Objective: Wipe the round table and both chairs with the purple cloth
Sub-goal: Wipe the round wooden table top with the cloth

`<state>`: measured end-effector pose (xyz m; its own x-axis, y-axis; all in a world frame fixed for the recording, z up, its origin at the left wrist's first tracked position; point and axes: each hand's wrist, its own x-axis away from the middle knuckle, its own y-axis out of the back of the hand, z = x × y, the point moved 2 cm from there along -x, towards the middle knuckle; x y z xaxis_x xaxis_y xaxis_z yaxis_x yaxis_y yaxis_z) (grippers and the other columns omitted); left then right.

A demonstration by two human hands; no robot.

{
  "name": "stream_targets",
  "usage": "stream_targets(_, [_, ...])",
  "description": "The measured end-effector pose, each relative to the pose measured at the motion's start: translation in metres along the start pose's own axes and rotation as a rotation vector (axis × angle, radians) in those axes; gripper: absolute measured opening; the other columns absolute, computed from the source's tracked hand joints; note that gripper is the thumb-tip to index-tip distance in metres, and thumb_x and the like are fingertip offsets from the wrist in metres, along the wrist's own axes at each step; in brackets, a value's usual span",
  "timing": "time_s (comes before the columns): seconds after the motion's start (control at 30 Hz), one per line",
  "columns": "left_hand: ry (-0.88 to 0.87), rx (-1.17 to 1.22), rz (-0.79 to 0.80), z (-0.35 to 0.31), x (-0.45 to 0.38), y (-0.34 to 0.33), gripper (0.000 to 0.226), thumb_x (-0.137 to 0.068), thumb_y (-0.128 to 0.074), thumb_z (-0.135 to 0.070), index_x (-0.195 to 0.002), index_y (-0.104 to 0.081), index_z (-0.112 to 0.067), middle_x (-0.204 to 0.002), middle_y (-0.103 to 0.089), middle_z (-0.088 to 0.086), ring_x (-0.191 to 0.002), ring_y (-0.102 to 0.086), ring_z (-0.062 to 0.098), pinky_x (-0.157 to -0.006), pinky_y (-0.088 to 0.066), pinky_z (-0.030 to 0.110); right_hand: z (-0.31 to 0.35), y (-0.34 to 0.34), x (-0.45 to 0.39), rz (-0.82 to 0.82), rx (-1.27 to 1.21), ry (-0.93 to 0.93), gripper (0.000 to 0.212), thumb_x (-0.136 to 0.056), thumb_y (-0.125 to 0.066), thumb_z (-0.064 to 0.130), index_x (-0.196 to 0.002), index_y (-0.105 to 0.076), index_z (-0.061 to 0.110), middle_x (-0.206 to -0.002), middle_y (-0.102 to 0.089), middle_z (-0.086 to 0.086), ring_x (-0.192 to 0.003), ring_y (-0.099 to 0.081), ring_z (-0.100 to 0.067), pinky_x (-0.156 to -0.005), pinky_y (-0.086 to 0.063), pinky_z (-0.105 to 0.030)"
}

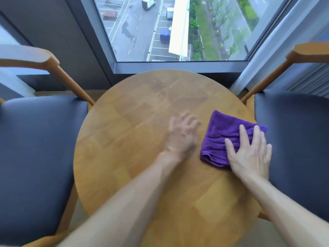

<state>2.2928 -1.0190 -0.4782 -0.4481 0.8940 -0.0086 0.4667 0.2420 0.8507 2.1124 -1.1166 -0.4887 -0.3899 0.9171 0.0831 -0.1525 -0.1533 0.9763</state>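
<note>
Two bare hands over a round wooden table (142,107): right hand (249,154) flat, fingers spread on a folded purple cloth (224,132); left hand (181,136) beside it, blurred, fingers loosely open.

Soft daylight, wide-angle view from my head camera

I see even light coming through the window (179,29) ahead, leaving a pale sheen on the worktop (142,107) and only faint shadows. The left hand (181,136) is motion-blurred, the right hand (251,154) sharp; straight edges bow toward the frame's sides.
</note>
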Motion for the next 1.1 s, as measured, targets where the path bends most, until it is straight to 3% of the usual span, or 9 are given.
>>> stream_targets(0.1, [0.242,-0.302,0.107,0.087,0.009,0.043,0.053,-0.098,-0.029,-0.036,-0.15,-0.038,-0.033,-0.165,-0.021,0.001,-0.154,-0.011,0.022,-0.123,-0.004,0.052,0.031,-0.025,-0.005,0.057,0.045,-0.023,0.084,-0.089,-0.022,0.08,-0.158,-0.015,0.033,-0.166,-0.008,-0.014,-0.153,-0.002,-0.034,-0.123,-0.001,-0.053])
stream_targets(0.2, [0.295,-0.347,0.122,0.135,0.031,0.064,0.051,-0.105,-0.03,-0.044,-0.155,-0.023,-0.041,-0.168,-0.007,-0.004,-0.155,-0.002,0.02,-0.122,0.0,0.054,0.07,-0.039,0.006,0.013,0.097,0.01,0.088,-0.082,-0.019,0.083,-0.157,-0.018,0.037,-0.166,-0.012,-0.014,-0.152,-0.007,-0.038,-0.12,-0.006,-0.059])
stream_targets(0.3, [0.269,-0.343,0.122,0.151,0.042,0.065,0.05,-0.106,-0.029,-0.041,-0.155,-0.021,-0.044,-0.167,-0.008,-0.007,-0.154,-0.004,0.017,-0.122,-0.002,0.053,0.113,-0.051,0.05,0.014,0.096,0.196,0.084,-0.082,-0.03,0.08,-0.155,-0.025,0.04,-0.165,-0.016,-0.013,-0.151,-0.013,-0.039,-0.117,-0.011,-0.064])
stream_targets(0.4, [0.267,-0.334,0.019,0.153,0.036,0.061,0.046,-0.105,-0.037,-0.033,-0.149,-0.037,-0.042,-0.164,-0.025,-0.004,-0.152,-0.018,0.02,-0.12,-0.01,0.055,0.141,-0.06,0.106,0.037,0.096,0.392,0.083,-0.08,-0.042,0.074,-0.154,-0.025,0.043,-0.166,-0.014,-0.012,-0.152,-0.01,-0.038,-0.116,-0.011,-0.067])
stream_targets(0.5, [0.28,-0.355,-0.065,0.152,0.033,0.05,0.043,-0.102,-0.045,-0.025,-0.142,-0.049,-0.038,-0.158,-0.037,0.002,-0.147,-0.03,0.025,-0.116,-0.017,0.059,0.125,-0.056,0.113,0.062,0.081,0.49,0.08,-0.079,-0.045,0.072,-0.153,-0.027,0.046,-0.167,-0.013,-0.006,-0.153,-0.007,-0.032,-0.115,-0.01,-0.069])
stream_targets(0.7, [0.446,-0.306,-0.098,0.119,0.039,0.031,0.047,-0.103,-0.037,-0.021,-0.149,-0.041,-0.034,-0.163,-0.024,0.008,-0.151,-0.016,0.027,-0.116,-0.008,0.066,0.001,-0.02,0.02,0.095,0.21,0.274,0.084,-0.078,-0.023,0.084,-0.153,-0.015,0.05,-0.168,-0.005,0.001,-0.154,0.001,-0.023,-0.115,-0.007,-0.069])
stream_targets(0.8, [0.458,-0.294,-0.069,0.102,0.051,0.025,0.05,-0.103,-0.036,-0.025,-0.151,-0.034,-0.038,-0.165,-0.016,0.005,-0.153,-0.01,0.025,-0.116,-0.005,0.068,-0.041,-0.01,0.017,0.089,0.19,0.224,0.08,-0.082,-0.02,0.082,-0.154,-0.011,0.049,-0.168,-0.005,0.001,-0.154,0.001,-0.023,-0.118,-0.008,-0.064])
stream_targets(0.97, [0.446,-0.301,0.023,0.083,0.072,0.02,0.05,-0.104,-0.038,-0.038,-0.152,-0.027,-0.046,-0.167,-0.007,0.0,-0.154,-0.004,0.023,-0.116,-0.004,0.067,-0.013,-0.025,0.089,0.042,0.106,0.286,0.077,-0.084,-0.035,0.072,-0.154,-0.021,0.046,-0.167,-0.01,-0.001,-0.154,-0.004,-0.027,-0.118,-0.007,-0.064])
stream_targets(1.1, [0.459,-0.261,0.009,0.081,0.078,0.023,0.049,-0.101,-0.046,-0.036,-0.149,-0.036,-0.042,-0.166,-0.015,0.002,-0.153,-0.011,0.023,-0.116,-0.011,0.064,0.044,-0.041,0.177,0.086,0.053,0.569,0.081,-0.078,-0.047,0.071,-0.152,-0.029,0.045,-0.166,-0.015,-0.003,-0.153,-0.007,-0.032,-0.114,-0.006,-0.069])
